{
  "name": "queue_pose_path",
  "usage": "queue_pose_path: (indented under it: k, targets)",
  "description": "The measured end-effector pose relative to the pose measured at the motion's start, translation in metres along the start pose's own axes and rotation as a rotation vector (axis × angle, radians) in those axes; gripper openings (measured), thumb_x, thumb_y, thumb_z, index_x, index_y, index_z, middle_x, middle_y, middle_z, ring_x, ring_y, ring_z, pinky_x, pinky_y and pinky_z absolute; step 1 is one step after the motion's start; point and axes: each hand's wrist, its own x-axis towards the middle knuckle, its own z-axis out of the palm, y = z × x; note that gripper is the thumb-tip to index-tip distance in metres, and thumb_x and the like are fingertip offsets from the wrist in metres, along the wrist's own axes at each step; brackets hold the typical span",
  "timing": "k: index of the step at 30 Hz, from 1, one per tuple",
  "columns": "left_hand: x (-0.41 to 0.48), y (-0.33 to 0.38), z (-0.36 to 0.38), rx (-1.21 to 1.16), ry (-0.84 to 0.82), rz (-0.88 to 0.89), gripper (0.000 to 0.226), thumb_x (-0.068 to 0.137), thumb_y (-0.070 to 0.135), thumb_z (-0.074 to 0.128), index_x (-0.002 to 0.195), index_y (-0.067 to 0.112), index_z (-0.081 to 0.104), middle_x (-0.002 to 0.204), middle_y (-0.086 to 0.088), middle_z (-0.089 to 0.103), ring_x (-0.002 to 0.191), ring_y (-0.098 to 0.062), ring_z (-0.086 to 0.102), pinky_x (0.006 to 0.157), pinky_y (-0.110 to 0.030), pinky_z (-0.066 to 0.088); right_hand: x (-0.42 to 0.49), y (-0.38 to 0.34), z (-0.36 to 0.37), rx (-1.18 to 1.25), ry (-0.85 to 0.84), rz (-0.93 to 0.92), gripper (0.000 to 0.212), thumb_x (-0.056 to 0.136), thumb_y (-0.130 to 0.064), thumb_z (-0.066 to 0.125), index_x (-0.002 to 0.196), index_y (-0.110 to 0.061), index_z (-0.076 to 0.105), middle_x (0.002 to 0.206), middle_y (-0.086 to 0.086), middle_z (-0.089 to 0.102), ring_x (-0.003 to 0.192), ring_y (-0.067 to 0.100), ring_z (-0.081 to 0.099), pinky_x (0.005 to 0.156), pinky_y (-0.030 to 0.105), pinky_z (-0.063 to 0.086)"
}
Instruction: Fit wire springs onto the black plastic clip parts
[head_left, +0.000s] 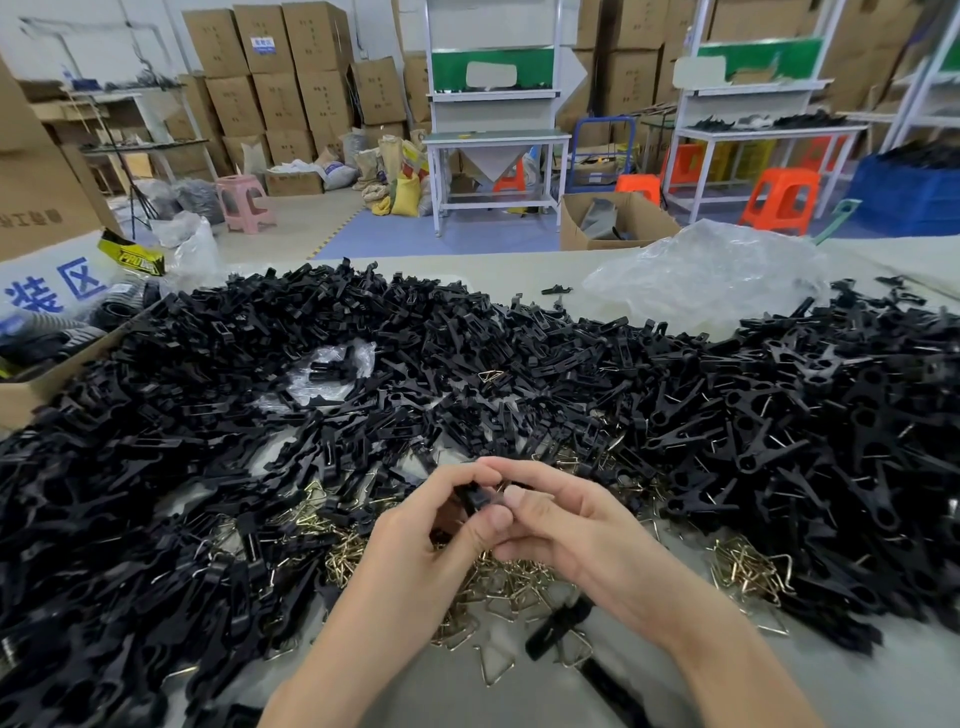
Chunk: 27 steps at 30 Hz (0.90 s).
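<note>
My left hand (426, 540) and my right hand (566, 525) meet low in the middle of the view, and both pinch one small black clip part (475, 498) between their fingertips. Most of that part is hidden by the fingers, and I cannot tell whether a spring sits on it. Under my hands lies a loose heap of brass-coloured wire springs (498, 587). A broad pile of black clip parts (218, 415) covers the table on the left and across the back. On the right is another pile of black clips with wire on them (810, 441).
A crumpled clear plastic bag (711, 275) lies at the back right of the table. A cardboard box (31, 384) stands at the left edge. Another black clip (558, 626) lies near the front between my forearms. Behind the table are workbenches, orange stools and stacked cartons.
</note>
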Motion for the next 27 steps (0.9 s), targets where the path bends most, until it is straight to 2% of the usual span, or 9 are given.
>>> queue_pose_path:
  k: [3, 5, 9, 11, 14, 17, 20, 22, 27]
  targets:
    - [0.000, 0.000, 0.001, 0.013, 0.051, 0.016, 0.035, 0.083, 0.066, 0.060, 0.113, 0.047, 0.062, 0.089, 0.009, 0.072, 0.077, -0.022, 0.068, 0.072, -0.045, 0.057, -0.001, 0.001, 0.002, -0.051, 0.009, -0.028, 0.033, 0.097, -0.037, 0.060, 0.128, -0.028, 0.069, 0.097, -0.004, 0.072, 0.092, 0.014, 0.067, 0.085, 0.028, 0.055]
    - [0.000, 0.000, 0.002, 0.037, 0.072, 0.013, 0.034, 0.082, 0.063, 0.063, 0.112, 0.046, 0.062, 0.085, 0.007, 0.071, 0.073, -0.021, 0.067, 0.069, -0.045, 0.057, -0.001, 0.001, 0.004, -0.068, 0.019, -0.022, 0.037, 0.096, -0.044, 0.059, 0.129, -0.030, 0.069, 0.096, -0.005, 0.071, 0.093, 0.013, 0.067, 0.084, 0.028, 0.055]
    - [-0.002, 0.000, 0.002, 0.156, 0.086, -0.028, 0.032, 0.078, 0.064, 0.061, 0.109, 0.053, 0.058, 0.087, 0.021, 0.070, 0.072, -0.002, 0.065, 0.060, -0.016, 0.047, -0.003, -0.001, 0.006, -0.190, 0.012, 0.007, 0.039, 0.092, -0.043, 0.071, 0.130, -0.038, 0.066, 0.100, -0.004, 0.072, 0.095, 0.011, 0.068, 0.086, 0.026, 0.055]
    - [-0.003, -0.001, 0.001, 0.281, 0.098, -0.037, 0.033, 0.077, 0.059, 0.062, 0.108, 0.057, 0.051, 0.094, 0.033, 0.065, 0.077, 0.006, 0.063, 0.061, -0.015, 0.044, -0.002, 0.000, 0.007, -0.252, 0.046, 0.012, 0.036, 0.089, -0.035, 0.076, 0.123, -0.038, 0.068, 0.100, -0.005, 0.074, 0.095, 0.011, 0.070, 0.086, 0.023, 0.055]
    - [-0.003, -0.004, 0.000, 0.412, 0.133, -0.064, 0.037, 0.077, 0.049, 0.065, 0.107, 0.055, 0.044, 0.093, 0.033, 0.063, 0.077, 0.004, 0.063, 0.059, -0.020, 0.048, -0.002, 0.005, 0.011, -0.323, 0.119, 0.012, 0.029, 0.086, -0.033, 0.081, 0.112, -0.032, 0.068, 0.105, -0.005, 0.076, 0.098, 0.010, 0.072, 0.086, 0.023, 0.055]
    - [-0.003, -0.007, 0.000, 0.466, 0.165, -0.050, 0.027, 0.080, 0.047, 0.061, 0.099, 0.051, 0.043, 0.083, 0.026, 0.064, 0.068, -0.003, 0.062, 0.057, -0.030, 0.051, -0.002, 0.008, 0.017, -0.424, 0.127, -0.019, 0.031, 0.082, -0.040, 0.082, 0.109, -0.040, 0.066, 0.107, -0.013, 0.074, 0.096, 0.005, 0.071, 0.083, 0.019, 0.054]
    - [-0.003, -0.005, -0.001, 0.410, 0.167, -0.053, 0.022, 0.081, 0.049, 0.058, 0.096, 0.051, 0.042, 0.087, 0.029, 0.062, 0.062, -0.005, 0.058, 0.048, -0.022, 0.041, -0.002, 0.008, 0.020, -0.428, 0.114, -0.046, 0.029, 0.084, -0.039, 0.081, 0.108, -0.042, 0.064, 0.106, -0.014, 0.073, 0.094, 0.004, 0.071, 0.080, 0.016, 0.052]
    - [-0.003, -0.003, 0.000, 0.316, 0.173, -0.064, 0.018, 0.082, 0.049, 0.057, 0.094, 0.047, 0.043, 0.077, 0.022, 0.065, 0.048, -0.007, 0.050, 0.043, -0.017, 0.035, -0.002, 0.007, 0.020, -0.415, 0.105, -0.057, 0.031, 0.085, -0.037, 0.080, 0.109, -0.045, 0.063, 0.106, -0.013, 0.074, 0.096, 0.006, 0.071, 0.083, 0.020, 0.054]
    - [-0.002, 0.000, 0.003, 0.150, 0.181, -0.074, 0.018, 0.088, 0.029, 0.058, 0.084, 0.038, 0.042, 0.066, 0.010, 0.063, 0.043, -0.004, 0.038, 0.040, -0.015, 0.030, -0.004, 0.005, 0.024, -0.396, 0.067, -0.079, 0.031, 0.091, -0.032, 0.076, 0.116, -0.046, 0.062, 0.108, -0.009, 0.075, 0.096, 0.007, 0.071, 0.081, 0.017, 0.053]
